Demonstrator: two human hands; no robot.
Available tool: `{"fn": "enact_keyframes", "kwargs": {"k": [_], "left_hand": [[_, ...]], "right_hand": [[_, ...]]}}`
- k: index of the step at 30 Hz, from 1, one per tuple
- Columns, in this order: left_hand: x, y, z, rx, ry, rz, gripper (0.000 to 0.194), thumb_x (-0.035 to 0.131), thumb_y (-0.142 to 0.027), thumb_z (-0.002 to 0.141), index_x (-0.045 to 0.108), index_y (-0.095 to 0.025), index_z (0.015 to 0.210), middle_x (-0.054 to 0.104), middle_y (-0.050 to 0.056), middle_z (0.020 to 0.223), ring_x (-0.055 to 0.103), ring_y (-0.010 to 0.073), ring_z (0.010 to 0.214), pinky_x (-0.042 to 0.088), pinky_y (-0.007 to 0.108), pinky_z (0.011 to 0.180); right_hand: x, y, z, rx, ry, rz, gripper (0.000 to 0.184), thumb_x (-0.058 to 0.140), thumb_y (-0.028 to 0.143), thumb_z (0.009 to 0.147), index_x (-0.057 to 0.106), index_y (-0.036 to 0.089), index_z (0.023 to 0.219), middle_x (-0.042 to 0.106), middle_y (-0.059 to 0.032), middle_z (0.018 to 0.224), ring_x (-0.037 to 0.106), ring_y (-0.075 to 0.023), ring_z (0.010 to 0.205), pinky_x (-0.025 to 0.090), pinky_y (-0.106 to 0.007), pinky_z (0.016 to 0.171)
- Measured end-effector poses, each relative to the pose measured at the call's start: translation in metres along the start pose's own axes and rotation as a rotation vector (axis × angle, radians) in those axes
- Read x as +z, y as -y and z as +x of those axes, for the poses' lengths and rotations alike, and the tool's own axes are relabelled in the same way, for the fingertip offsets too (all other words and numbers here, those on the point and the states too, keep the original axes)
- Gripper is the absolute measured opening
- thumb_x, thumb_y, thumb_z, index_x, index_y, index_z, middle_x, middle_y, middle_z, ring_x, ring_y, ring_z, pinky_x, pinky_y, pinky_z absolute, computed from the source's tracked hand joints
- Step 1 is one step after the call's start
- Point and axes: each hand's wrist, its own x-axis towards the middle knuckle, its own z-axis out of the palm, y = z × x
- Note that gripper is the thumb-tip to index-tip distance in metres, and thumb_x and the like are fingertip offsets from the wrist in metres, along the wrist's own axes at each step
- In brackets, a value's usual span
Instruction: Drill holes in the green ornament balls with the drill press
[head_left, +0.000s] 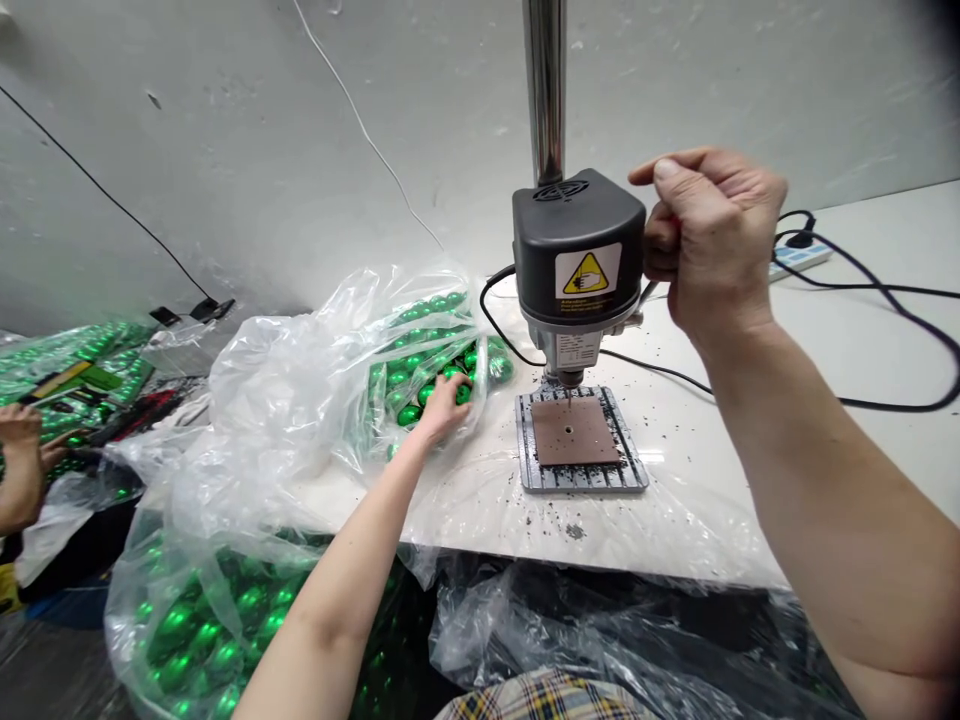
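Note:
My left hand (pixel 445 402) reaches into a clear plastic bag of shiny green balls, its fingers curled round one green ball (pixel 463 392). My right hand (pixel 712 225) is closed at the right side of a small bench drill press (pixel 577 245). Its fingers wrap the feed handle, which they mostly hide; a bit of metal lever shows below them. Under the drill bit, a brown square board (pixel 592 440) with a small hole lies on the slotted metal base (pixel 634 470). Dark shavings are scattered around it.
A large bag of green balls (pixel 202 640) hangs below the table's front edge. Black cable (pixel 885 403) curves across the right side, near a power strip (pixel 806 257). Another person's hand (pixel 21 450) is at far left, beside more green balls. Crumpled clear plastic (pixel 277 380) covers the left.

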Motion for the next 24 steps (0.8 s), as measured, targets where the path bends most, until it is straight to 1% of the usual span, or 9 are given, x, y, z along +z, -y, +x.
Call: {"fn": "enact_keyframes", "kwargs": {"k": [2,4,7,9,11,14,16,20,24], "left_hand": [[-0.014,-0.004,-0.006,0.011,-0.185,-0.123,0.044,0.069,-0.027,0.08,0.054,-0.02,0.121,0.058,0.008,0.11,0.061,0.0235,0.101,0.049,0.038,0.096],[-0.028,-0.013,-0.018,0.035,-0.381,-0.292,0.055,0.072,-0.039,0.083,0.046,-0.022,0.128,0.058,0.007,0.112,0.06,0.0208,0.101,0.05,0.035,0.094],[-0.041,-0.037,-0.043,0.096,-0.536,-0.466,0.072,0.084,-0.051,0.071,0.046,-0.024,0.126,0.057,0.008,0.118,0.061,0.021,0.104,0.052,0.033,0.092],[-0.042,-0.058,-0.061,0.118,-0.466,-0.649,0.077,0.088,-0.055,0.064,0.05,-0.025,0.124,0.059,0.008,0.118,0.063,0.0219,0.104,0.054,0.034,0.091],[-0.037,-0.079,-0.076,0.062,-0.249,-0.92,0.075,0.083,-0.061,0.069,0.053,-0.026,0.128,0.064,0.007,0.114,0.067,0.0224,0.098,0.056,0.037,0.088],[-0.023,-0.099,-0.089,-0.138,0.113,-1.277,0.066,0.074,-0.058,0.082,0.053,-0.025,0.136,0.069,0.009,0.109,0.071,0.0228,0.09,0.058,0.038,0.083],[-0.01,-0.103,-0.089,-0.29,0.244,-1.429,0.054,0.072,-0.049,0.087,0.058,-0.019,0.13,0.071,0.011,0.11,0.071,0.0208,0.087,0.057,0.033,0.079],[0.016,-0.102,-0.078,-0.567,0.268,-1.597,0.037,0.061,-0.044,0.096,0.064,-0.011,0.113,0.073,0.016,0.104,0.069,0.0172,0.079,0.058,0.028,0.073],[0.031,-0.102,-0.071,-0.683,0.255,-1.62,0.036,0.056,-0.044,0.1,0.058,-0.018,0.124,0.073,0.012,0.099,0.072,0.0194,0.083,0.059,0.032,0.073]], "right_hand": [[0.001,0.0,0.0,0.009,-0.004,0.015,0.031,0.051,-0.003,0.086,0.068,0.016,0.068,0.035,0.0064,0.04,0.023,-0.005,0.03,0.007,-0.023,0.033],[0.001,-0.001,0.0,0.006,-0.01,0.01,0.033,0.05,-0.004,0.086,0.068,0.016,0.068,0.036,0.0066,0.04,0.022,-0.0045,0.03,0.007,-0.023,0.033],[0.003,0.0,0.001,0.007,-0.018,0.007,0.036,0.048,-0.005,0.087,0.068,0.016,0.067,0.034,0.0067,0.039,0.021,-0.0047,0.03,0.006,-0.024,0.032],[0.003,0.001,0.002,0.023,-0.033,0.015,0.038,0.045,-0.007,0.086,0.067,0.016,0.065,0.033,0.0069,0.037,0.021,-0.0053,0.029,0.005,-0.025,0.031],[0.003,0.002,0.002,0.034,-0.033,0.011,0.037,0.047,-0.006,0.087,0.067,0.017,0.065,0.033,0.007,0.037,0.021,-0.0054,0.029,0.006,-0.024,0.03],[0.001,0.004,0.0,0.045,-0.006,-0.01,0.033,0.05,-0.001,0.089,0.067,0.017,0.067,0.035,0.0067,0.039,0.024,-0.006,0.031,0.009,-0.023,0.03],[0.0,0.004,0.0,0.048,0.016,-0.02,0.029,0.052,0.003,0.09,0.066,0.018,0.07,0.036,0.0067,0.04,0.023,-0.0064,0.033,0.011,-0.023,0.031],[-0.005,0.0,0.003,0.029,0.063,-0.049,0.02,0.059,0.016,0.091,0.065,0.021,0.073,0.036,0.0065,0.045,0.025,-0.0082,0.036,0.018,-0.024,0.033],[-0.008,-0.004,0.007,0.034,0.1,-0.088,0.017,0.065,0.029,0.09,0.064,0.023,0.074,0.036,0.0065,0.047,0.027,-0.0096,0.038,0.022,-0.026,0.036]]}}
